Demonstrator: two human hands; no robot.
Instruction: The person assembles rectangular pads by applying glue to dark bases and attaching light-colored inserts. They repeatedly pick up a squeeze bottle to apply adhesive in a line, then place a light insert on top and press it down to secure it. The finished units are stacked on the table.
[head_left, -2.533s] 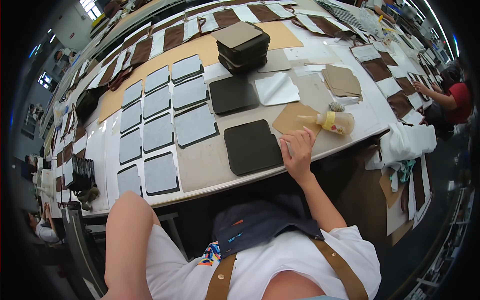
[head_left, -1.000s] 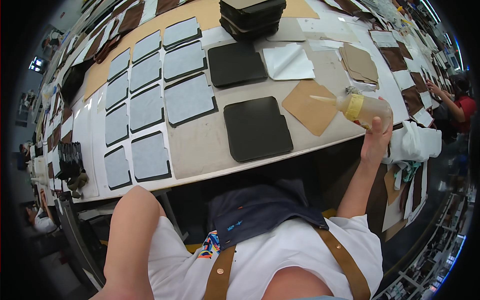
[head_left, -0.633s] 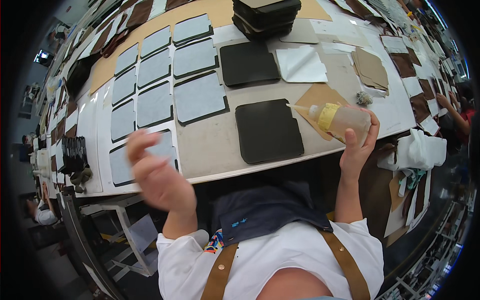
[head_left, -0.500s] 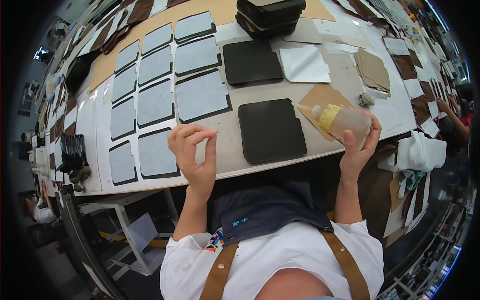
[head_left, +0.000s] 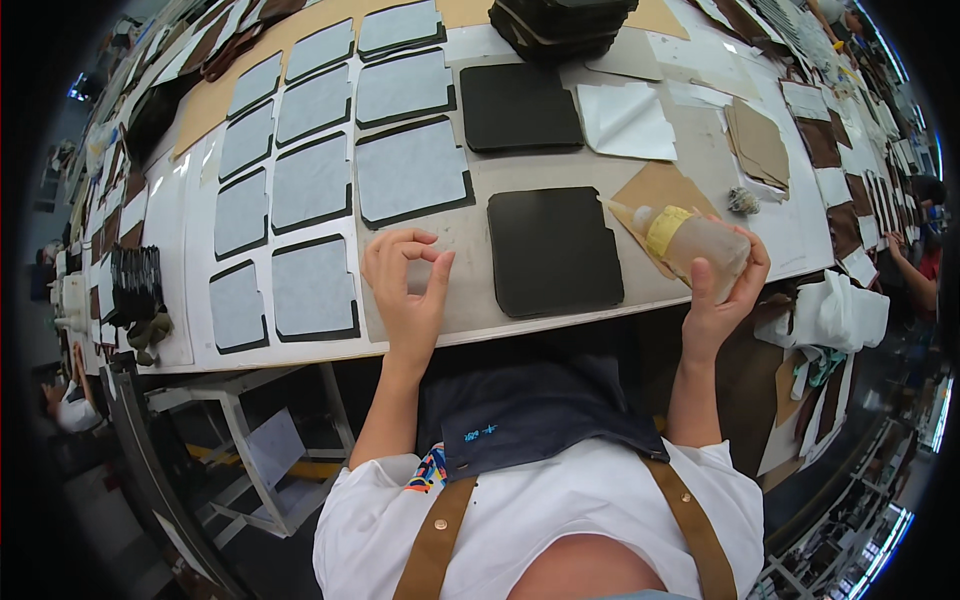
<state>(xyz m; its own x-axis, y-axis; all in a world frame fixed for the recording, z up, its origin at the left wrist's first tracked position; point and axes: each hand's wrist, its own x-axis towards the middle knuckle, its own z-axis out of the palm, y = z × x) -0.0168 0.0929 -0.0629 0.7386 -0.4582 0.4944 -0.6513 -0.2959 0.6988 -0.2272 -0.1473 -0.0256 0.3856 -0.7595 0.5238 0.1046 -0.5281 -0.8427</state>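
Note:
My right hand (head_left: 722,300) is wrapped round a translucent squeeze bottle (head_left: 705,255) with yellow tape at its neck. The bottle is tilted, its thin nozzle pointing left to the upper right corner of a black panel (head_left: 556,252). That panel lies flat near the table's front edge, between my hands. To its left, my left hand (head_left: 405,290) hovers with curled fingers, thumb and forefinger slightly apart and nothing visible between them. Beyond lies a second black panel (head_left: 520,108). Rows of black-edged panels with pale grey facing (head_left: 312,285) cover the table's left side.
A tall stack of black panels (head_left: 560,32) stands at the far side. White sheets (head_left: 628,122), brown card pieces (head_left: 757,145), a tan sheet (head_left: 650,190) and a small crumpled lump (head_left: 743,201) lie at the right. A white bag (head_left: 830,312) sits beyond the table's right edge.
My left hand has shifted slightly right, and its thumb and forefinger have parted a little. The bottle stays in my right hand, almost unmoved. The whole view has tilted slightly.

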